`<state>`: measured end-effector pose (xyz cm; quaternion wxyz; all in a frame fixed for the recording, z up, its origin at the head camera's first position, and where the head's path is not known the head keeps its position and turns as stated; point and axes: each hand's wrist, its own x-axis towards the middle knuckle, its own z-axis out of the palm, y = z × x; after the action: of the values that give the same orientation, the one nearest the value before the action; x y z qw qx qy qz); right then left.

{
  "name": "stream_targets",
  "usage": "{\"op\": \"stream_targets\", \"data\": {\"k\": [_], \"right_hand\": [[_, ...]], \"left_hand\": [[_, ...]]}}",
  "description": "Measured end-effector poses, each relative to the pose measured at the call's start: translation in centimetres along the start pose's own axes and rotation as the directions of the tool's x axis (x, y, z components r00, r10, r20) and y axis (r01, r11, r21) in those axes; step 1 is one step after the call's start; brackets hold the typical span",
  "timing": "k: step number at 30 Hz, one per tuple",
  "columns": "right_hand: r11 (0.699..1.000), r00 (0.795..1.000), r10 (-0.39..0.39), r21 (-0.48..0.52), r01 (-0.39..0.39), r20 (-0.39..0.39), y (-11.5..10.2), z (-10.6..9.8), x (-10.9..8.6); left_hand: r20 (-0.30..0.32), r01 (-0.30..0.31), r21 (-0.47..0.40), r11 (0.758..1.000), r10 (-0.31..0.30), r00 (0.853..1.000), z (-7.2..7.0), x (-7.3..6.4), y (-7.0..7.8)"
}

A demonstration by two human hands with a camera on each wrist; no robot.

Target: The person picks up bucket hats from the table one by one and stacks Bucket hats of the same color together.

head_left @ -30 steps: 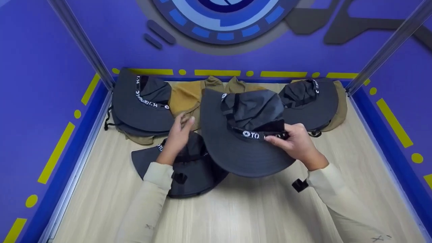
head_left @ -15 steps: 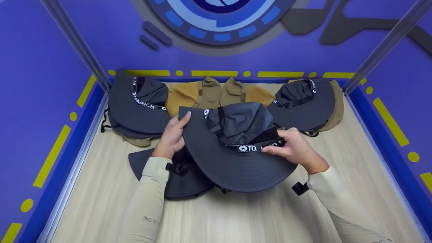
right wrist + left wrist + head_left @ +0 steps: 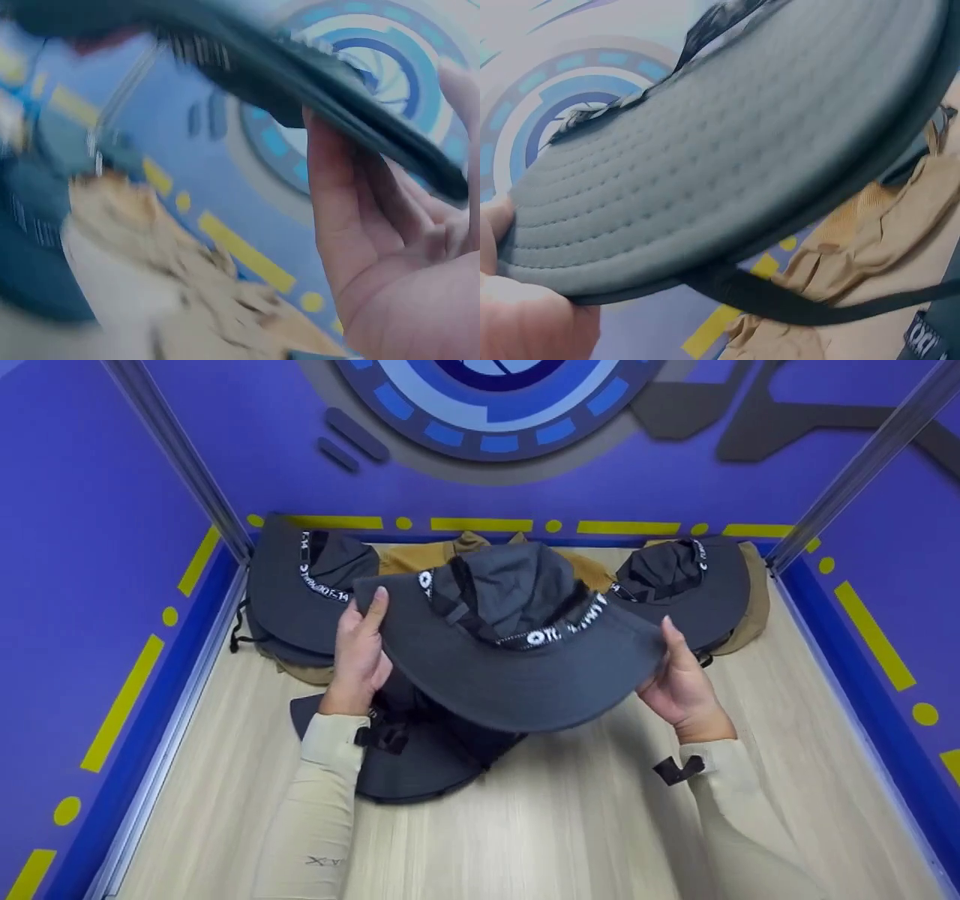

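A dark gray, white-lettered, wide-brimmed hat (image 3: 517, 679) is being held tilted above the table (image 3: 555, 832), between its side edges.

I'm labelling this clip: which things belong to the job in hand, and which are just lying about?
In hand:
raised gray hat
left hand
right hand

Apparently lying about:
partly hidden front hat
back-left hats
back-right hat

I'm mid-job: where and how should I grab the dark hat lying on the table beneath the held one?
Probably pinch the lower dark hat by its near brim edge, coming in from the near side, thumb on top. That broad curve faces the head camera uncovered, while the held hat and left hand hide much of its far side.
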<state>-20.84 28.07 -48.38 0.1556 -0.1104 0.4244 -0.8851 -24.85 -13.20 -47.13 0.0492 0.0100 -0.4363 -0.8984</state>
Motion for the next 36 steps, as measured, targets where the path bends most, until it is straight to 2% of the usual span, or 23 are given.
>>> {"op": "stream_targets", "data": {"k": [2,3,7,11,15,21,24,28,33,36], "right_hand": [[0.993,1.000,0.004,0.121,-0.006,0.016,0.6,0.3,0.3],[0.991,1.000,0.009,0.130,-0.010,0.007,0.9,0.6,0.5],[0.999,0.994,0.023,0.032,-0.020,-0.103,2.0,2.2,1.5],[0.999,0.982,0.000,-0.051,-0.010,-0.187,2.8,3.7,2.6],[0.994,0.972,-0.008,-0.104,-0.017,-0.235,4.0,4.3,3.4],[0.980,0.946,-0.012,-0.194,-0.054,-0.323,7.5,4.7,4.3],[0.959,0.939,-0.001,-0.265,-0.096,-0.345,9.5,4.8,4.5],[0.923,0.937,0.018,-0.355,-0.149,-0.348,12.0,4.8,4.5],[0.895,0.930,0.008,-0.413,-0.171,-0.368,14.6,4.6,4.3],[0.860,0.929,-0.011,-0.478,-0.180,-0.370,15.7,4.6,4.0]], "left_hand": [[-0.030,-0.042,0.018,0.999,0.043,0.999,-0.2,0.2,0.1],[-0.041,-0.063,0.025,0.998,0.064,0.997,-0.4,0.2,0.2],[-0.068,-0.142,0.050,0.989,0.145,0.987,-0.8,0.3,0.4],[-0.102,-0.190,0.111,0.976,0.201,0.974,-1.7,0.0,0.8],[-0.167,-0.202,0.199,0.959,0.237,0.957,-3.1,-0.6,1.0],[-0.240,-0.206,0.371,0.905,0.308,0.920,-6.2,-2.0,0.4],[-0.278,-0.168,0.447,0.879,0.315,0.908,-7.9,-2.7,0.2],[-0.329,-0.061,0.554,0.830,0.285,0.900,-10.1,-3.9,0.1],[-0.353,0.069,0.638,0.767,0.212,0.911,-12.2,-5.2,0.3],[-0.361,0.145,0.682,0.716,0.158,0.919,-13.1,-5.9,0.5]]}}
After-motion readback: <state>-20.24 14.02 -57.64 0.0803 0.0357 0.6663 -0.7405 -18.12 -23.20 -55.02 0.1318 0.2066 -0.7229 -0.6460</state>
